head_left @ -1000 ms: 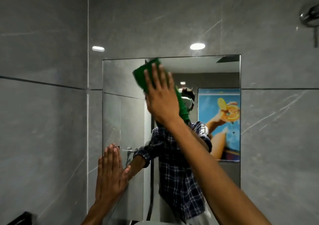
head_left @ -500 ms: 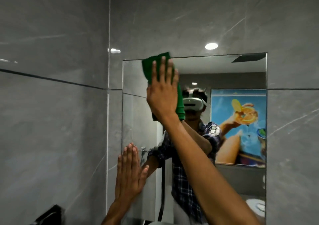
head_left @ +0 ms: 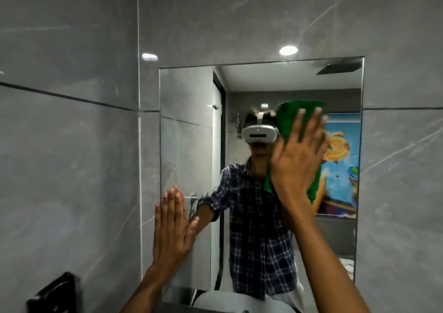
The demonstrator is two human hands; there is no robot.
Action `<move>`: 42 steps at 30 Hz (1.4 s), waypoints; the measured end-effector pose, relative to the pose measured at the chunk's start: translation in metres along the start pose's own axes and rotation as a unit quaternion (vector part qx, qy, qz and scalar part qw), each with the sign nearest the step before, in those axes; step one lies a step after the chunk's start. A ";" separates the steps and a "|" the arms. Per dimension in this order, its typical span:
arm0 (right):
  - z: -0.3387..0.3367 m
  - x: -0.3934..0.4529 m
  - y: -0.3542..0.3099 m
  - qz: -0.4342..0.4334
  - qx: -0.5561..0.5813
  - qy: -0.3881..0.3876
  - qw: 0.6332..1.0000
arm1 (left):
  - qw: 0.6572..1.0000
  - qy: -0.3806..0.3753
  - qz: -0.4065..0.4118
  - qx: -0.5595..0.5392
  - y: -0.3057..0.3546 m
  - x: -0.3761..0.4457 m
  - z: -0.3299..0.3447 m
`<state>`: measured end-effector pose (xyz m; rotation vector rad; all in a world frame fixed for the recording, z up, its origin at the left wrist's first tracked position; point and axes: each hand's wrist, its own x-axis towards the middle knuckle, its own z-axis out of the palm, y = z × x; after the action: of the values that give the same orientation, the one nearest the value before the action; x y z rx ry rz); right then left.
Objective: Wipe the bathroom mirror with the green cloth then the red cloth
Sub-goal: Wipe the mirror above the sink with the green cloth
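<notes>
A frameless rectangular mirror [head_left: 187, 149] hangs on the grey tiled wall. My right hand [head_left: 297, 159] presses a green cloth [head_left: 291, 114] flat against the glass, right of centre and at mid height. The cloth shows above the fingers and below the palm. My left hand [head_left: 171, 228] lies flat with its fingers straight on the mirror's lower left edge, holding nothing. No red cloth is in view. The mirror reflects a person in a checked shirt with a white headset.
Grey marble-look tiles [head_left: 72, 168] cover the left side wall and the wall around the mirror. A black fixture [head_left: 54, 293] sticks out of the left wall at the bottom. A white basin rim [head_left: 230, 300] shows below the mirror.
My right hand has swept the green cloth from the mirror's top left area down and to the right. My left hand has stayed flat on the lower left edge.
</notes>
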<state>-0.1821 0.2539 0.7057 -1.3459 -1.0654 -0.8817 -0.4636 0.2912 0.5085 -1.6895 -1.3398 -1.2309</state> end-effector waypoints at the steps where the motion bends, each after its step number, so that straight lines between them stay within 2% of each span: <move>1: -0.003 -0.006 0.006 0.093 0.003 0.018 0.996 | 1.000 -0.001 -0.001 -0.001 0.000 0.000 0.000; 2: -0.003 -0.013 0.002 0.165 0.015 0.032 0.986 | 1.000 -0.001 -0.002 -0.001 0.001 0.000 0.000; 3: -0.002 -0.021 -0.009 0.199 0.025 0.041 0.979 | 1.000 0.000 0.001 0.002 0.001 0.001 -0.001; 4: 0.000 -0.034 -0.022 0.190 0.032 0.035 0.981 | 1.000 0.001 0.002 0.006 0.001 0.001 -0.001; 5: 0.004 -0.049 -0.033 0.140 0.033 0.019 0.989 | 1.000 0.002 0.004 0.009 0.001 0.001 -0.001; 7: 0.015 -0.088 -0.042 -0.047 0.032 -0.048 0.997 | 1.000 0.005 0.005 0.011 0.000 0.000 0.000; 8: 0.018 -0.108 -0.041 -0.165 0.029 -0.082 0.982 | 1.000 0.007 0.005 0.013 -0.002 0.001 0.000; 10: 0.018 -0.132 -0.020 -0.377 0.013 -0.138 0.916 | 1.000 0.007 0.007 0.028 -0.001 0.001 0.001; 12: 0.014 -0.138 0.015 -0.494 -0.008 -0.161 0.854 | 0.999 0.003 0.007 0.032 -0.001 -0.001 0.002; 13: 0.012 -0.134 0.034 -0.499 -0.020 -0.160 0.851 | 1.000 0.006 0.006 0.029 -0.001 0.001 0.002; 14: 0.009 -0.134 0.056 -0.464 -0.032 -0.157 0.871 | 1.000 0.003 0.001 0.022 -0.001 0.002 0.002; 15: 0.005 -0.132 0.075 -0.393 -0.037 -0.138 0.908 | 1.000 0.007 -0.003 0.015 -0.001 0.003 0.003; 17: -0.004 -0.132 0.100 -0.175 -0.016 -0.082 0.981 | 1.000 0.016 -0.003 0.010 -0.002 0.000 0.004; 18: -0.005 -0.133 0.100 -0.059 0.006 -0.046 0.997 | 1.000 0.019 -0.001 0.010 -0.002 0.001 0.005; 19: -0.004 -0.134 0.093 0.040 0.027 -0.012 0.999 | 1.000 0.021 0.002 0.010 -0.002 -0.001 0.007; 21: 0.001 -0.137 0.068 0.161 0.060 0.036 0.984 | 1.000 0.024 0.008 0.010 -0.003 -0.002 0.007; 23: 0.008 -0.152 0.040 0.155 0.057 0.023 0.986 | 0.999 0.027 0.012 0.019 -0.005 -0.001 0.008; 26: 0.018 -0.204 0.020 -0.045 0.034 -0.071 0.996 | 0.999 0.030 0.017 0.017 -0.004 -0.003 0.009; 28: 0.021 -0.244 0.017 -0.194 0.058 -0.114 0.973 | 0.999 0.029 0.019 0.009 -0.005 -0.003 0.008; 30: 0.015 -0.276 0.022 -0.293 0.132 -0.162 0.933 | 1.000 0.023 0.021 0.006 -0.005 -0.002 0.005; 32: -0.001 -0.302 0.033 -0.300 0.243 -0.240 0.891 | 1.000 0.018 0.000 -0.012 0.001 -0.006 -0.002; 33: -0.011 -0.312 0.038 -0.259 0.293 -0.281 0.876 | 0.999 0.018 -0.029 -0.034 0.006 -0.009 -0.006; 35: -0.043 -0.331 0.044 -0.106 0.381 -0.347 0.851 | 0.986 0.025 -0.121 -0.111 0.026 -0.035 -0.018; 37: -0.087 -0.347 0.050 0.072 0.454 -0.373 0.806 | 0.944 0.034 -0.240 -0.225 0.061 -0.086 -0.036; 39: -0.131 -0.356 0.057 0.220 0.463 -0.374 0.773 | 0.879 0.027 -0.341 -0.333 0.110 -0.149 -0.062; 40: -0.150 -0.359 0.064 0.259 0.449 -0.365 0.774 | 0.836 0.009 -0.397 -0.379 0.136 -0.182 -0.076; 42: -0.191 -0.371 0.086 0.287 0.423 -0.377 0.773 | 0.710 -0.087 -0.514 -0.474 0.195 -0.242 -0.108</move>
<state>-0.1971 0.0348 0.3409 -1.0904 -1.2871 0.6461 -0.3154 0.0564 0.3323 -1.6190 -2.0768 -2.8505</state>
